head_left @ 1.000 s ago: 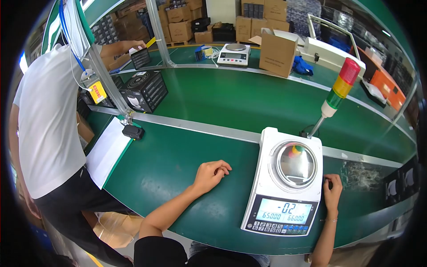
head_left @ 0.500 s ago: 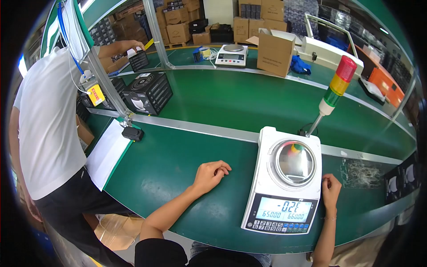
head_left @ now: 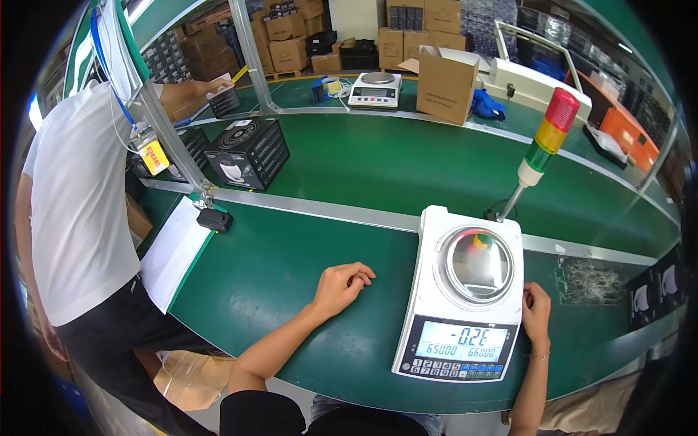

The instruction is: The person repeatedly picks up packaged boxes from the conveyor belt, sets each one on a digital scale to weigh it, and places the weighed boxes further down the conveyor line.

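A person's two bare hands rest on a green table, either side of a white digital scale [head_left: 456, 308]. The scale stands right of the table's middle, its keypad toward the near edge. Its lit display shows a negative reading.

The left hand [head_left: 343, 286] lies well apart from the scale, fingers loosely curled, nothing seen in it. The right hand [head_left: 536, 309] is half folded against or just beside the scale's right side; I cannot tell whether it touches, nor what its palm holds, if anything.

A sideways bump from the right hand could, I judge, shift the scale or upset its reading. Raising that hand toward the table's far edge could knock the signal light [head_left: 550, 136], whose pole rises behind the scale's far right corner. A pull toward the person would bring the scale nearer the table's near edge.

Room for moving is widest left of the left hand, where green table [head_left: 283, 251] runs to the paper [head_left: 174, 251] along the left edge. The right hand has a narrower stretch, ending at a black box [head_left: 658, 291]. A metal rail [head_left: 327, 211] bounds the far edge.
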Motion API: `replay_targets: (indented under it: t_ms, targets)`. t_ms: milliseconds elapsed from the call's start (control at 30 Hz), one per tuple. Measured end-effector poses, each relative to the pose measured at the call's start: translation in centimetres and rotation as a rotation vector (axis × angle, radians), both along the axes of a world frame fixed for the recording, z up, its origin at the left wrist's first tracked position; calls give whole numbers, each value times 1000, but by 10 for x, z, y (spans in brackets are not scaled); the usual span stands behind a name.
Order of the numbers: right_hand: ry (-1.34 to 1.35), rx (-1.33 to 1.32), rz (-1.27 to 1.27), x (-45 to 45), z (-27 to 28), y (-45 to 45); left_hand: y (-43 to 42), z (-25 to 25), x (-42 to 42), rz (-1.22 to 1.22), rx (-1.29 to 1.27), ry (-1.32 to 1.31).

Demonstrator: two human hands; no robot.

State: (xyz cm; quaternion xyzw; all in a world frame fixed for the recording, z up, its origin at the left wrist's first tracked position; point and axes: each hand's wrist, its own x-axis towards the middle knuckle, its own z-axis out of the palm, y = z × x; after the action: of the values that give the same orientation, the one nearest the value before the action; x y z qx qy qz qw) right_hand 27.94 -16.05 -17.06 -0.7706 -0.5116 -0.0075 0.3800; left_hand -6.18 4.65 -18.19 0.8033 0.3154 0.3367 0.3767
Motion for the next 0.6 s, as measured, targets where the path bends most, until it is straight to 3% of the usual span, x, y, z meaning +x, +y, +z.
replay_targets:
  t_ms: [333, 433, 533, 600]
  targets:
    - [-2, -21, -4, 0, 2, 0, -2, 2, 1, 17, 4, -8]
    - [3, -13, -7, -1, 2, -2, 4, -4, -4, -7, -172, -70]
    - [14, 5, -10, -2, 0, 1, 42, -22, -5, 212, -13, -353]
    - [15, 14, -31, 0, -5, 1, 69, 23, -14, 436, -442, -566]
